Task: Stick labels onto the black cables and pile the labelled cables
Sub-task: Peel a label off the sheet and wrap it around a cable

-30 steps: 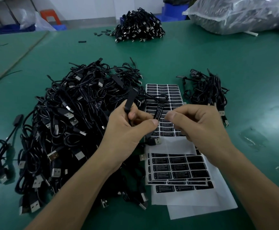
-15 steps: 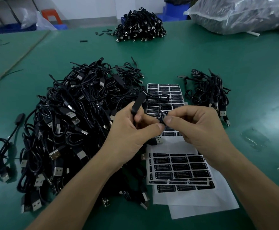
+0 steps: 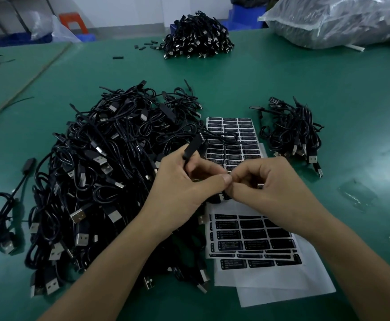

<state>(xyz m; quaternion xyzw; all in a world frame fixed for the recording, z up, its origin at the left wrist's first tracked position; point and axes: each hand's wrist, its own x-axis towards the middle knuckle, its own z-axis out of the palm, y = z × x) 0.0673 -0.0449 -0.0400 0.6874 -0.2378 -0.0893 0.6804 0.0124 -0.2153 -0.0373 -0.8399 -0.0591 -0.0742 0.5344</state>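
Holding the black cable (image 3: 190,148) in your left hand (image 3: 184,181), you had those fingers (image 3: 222,181) curled round the cord just under its slim block. The block's long axis tilted up and away, toward the far end of the label sheets (image 3: 254,239). Your right hand (image 3: 266,184) was directly over those sheets, its fingertips pinched tight against your left thumb, seemingly on the same cable. Any label between them was hidden, so I could not tell whether it was on.

From there, I judged the drop lay to your right. The small pile (image 3: 291,133) sat just right of the sheets' far end, nearer your right hand. The big heap (image 3: 108,181) touched the sheets' left edge and ran under your left wrist. Another pile (image 3: 196,35) lay on the bench (image 3: 328,89) well beyond the sheets. Beyond and to the right, a clear plastic bag (image 3: 340,19) held something dark that I could not make out.
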